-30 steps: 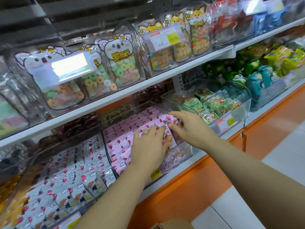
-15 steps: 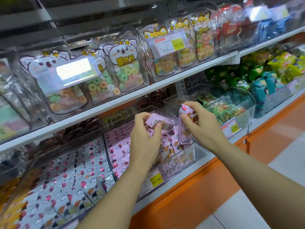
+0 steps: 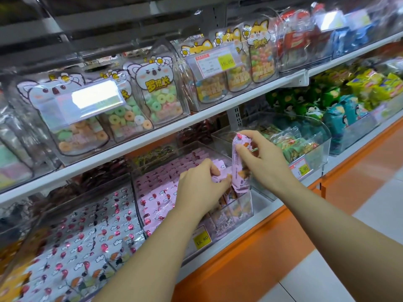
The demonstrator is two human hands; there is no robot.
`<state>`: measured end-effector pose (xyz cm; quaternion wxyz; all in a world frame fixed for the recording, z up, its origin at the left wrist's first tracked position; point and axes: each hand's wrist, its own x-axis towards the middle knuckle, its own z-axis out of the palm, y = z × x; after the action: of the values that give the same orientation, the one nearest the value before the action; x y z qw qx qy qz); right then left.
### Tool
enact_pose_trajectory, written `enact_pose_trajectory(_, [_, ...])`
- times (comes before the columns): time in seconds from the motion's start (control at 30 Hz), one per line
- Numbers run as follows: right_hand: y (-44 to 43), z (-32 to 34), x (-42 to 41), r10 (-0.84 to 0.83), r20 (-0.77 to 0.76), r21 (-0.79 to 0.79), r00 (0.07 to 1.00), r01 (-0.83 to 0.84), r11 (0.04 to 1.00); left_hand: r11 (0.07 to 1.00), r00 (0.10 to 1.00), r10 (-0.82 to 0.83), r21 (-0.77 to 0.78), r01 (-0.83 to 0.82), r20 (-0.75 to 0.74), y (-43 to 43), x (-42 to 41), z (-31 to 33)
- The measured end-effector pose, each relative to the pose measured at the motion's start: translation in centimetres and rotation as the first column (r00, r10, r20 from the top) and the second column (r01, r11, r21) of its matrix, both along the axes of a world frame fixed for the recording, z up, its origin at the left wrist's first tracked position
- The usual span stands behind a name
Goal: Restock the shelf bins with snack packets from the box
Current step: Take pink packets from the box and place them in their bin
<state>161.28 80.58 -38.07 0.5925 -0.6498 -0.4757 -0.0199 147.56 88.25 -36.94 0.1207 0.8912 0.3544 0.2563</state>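
Snack packet [image 3: 238, 171], a slim pillow of glossy pink film with crimped ends, stands upright a little right of the frame's centre, pinched between the thumb and curled fingers of the right hand [image 3: 263, 162], just above the right front corner of a clear bin [image 3: 244, 205]. Just left of it, the left hand [image 3: 200, 188] curls its fingers round a second pink packet [image 3: 220, 171] at the top of the pile. Inside this hard, see-through plastic bin, more pink packets [image 3: 157, 201] lie flat in overlapping rows, and a yellow price tag [image 3: 202, 238] sits on its front wall. The bin rests on a white shelf ledge above a smooth orange base [image 3: 250, 258]; pale floor tiles [image 3: 381, 214] fill the lower right. At lower left a neighbouring bin holds white packets [image 3: 82, 243] dotted with red shapes. To the right, a rounded clear bin [image 3: 322, 144] holds crinkly green packets [image 3: 292, 144]. Farther up, a white shelf [image 3: 152, 138] runs aslant across the frame and carries clear tubs of stand-up pouches: koala pouches [image 3: 159, 92] with pastel ring sweets in the upper middle, fox pouches [image 3: 259, 51] farther right. Red and blue packs at the upper right are too blurred to make out.
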Motion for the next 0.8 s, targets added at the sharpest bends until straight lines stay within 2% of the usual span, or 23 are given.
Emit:
enact_pose_trajectory(0.1, [0.0,-0.3,0.5,-0.068,0.016,-0.023,0.998,0.069,0.997,0.999,0.998,-0.016,-0.039,0.018,0.058,0.2,0.3,0.1])
enact_pose_trajectory(0.23, [-0.1,-0.2,1.1,-0.094,-0.053,0.000,0.994,0.094,0.996,0.977,0.956,-0.003,-0.204,0.066,0.294,-0.2,-0.1,0.6])
enact_pose_trajectory(0.3, [-0.2,0.2,0.9,-0.051,-0.079,0.036,0.996,0.054,0.998,0.968,0.965,-0.056,-0.222,0.115,0.256,-0.2,-0.1,0.9])
enact_pose_trajectory(0.43, [0.1,0.4,0.5,0.024,-0.071,0.042,0.997,-0.021,0.999,0.969,0.989,-0.144,-0.200,0.148,0.032,0.3,0.2,1.0])
enact_pose_trajectory(0.6, [0.3,-0.5,0.3,0.060,0.002,-0.046,0.998,-0.060,0.997,0.994,0.972,-0.106,-0.037,0.100,-0.208,-0.3,-0.3,0.3])
enact_pose_trajectory(0.7, [0.7,-1.5,-0.1,0.127,0.051,-0.181,0.991,-0.116,0.977,0.997,0.990,-0.069,0.024,0.073,-0.125,-0.5,-0.4,0.2])
enact_pose_trajectory(0.8, [1.2,-2.0,-0.5,0.162,0.111,-0.277,0.980,-0.126,0.952,0.983,0.997,-0.065,0.167,0.070,-0.036,-0.4,-0.5,-0.3])
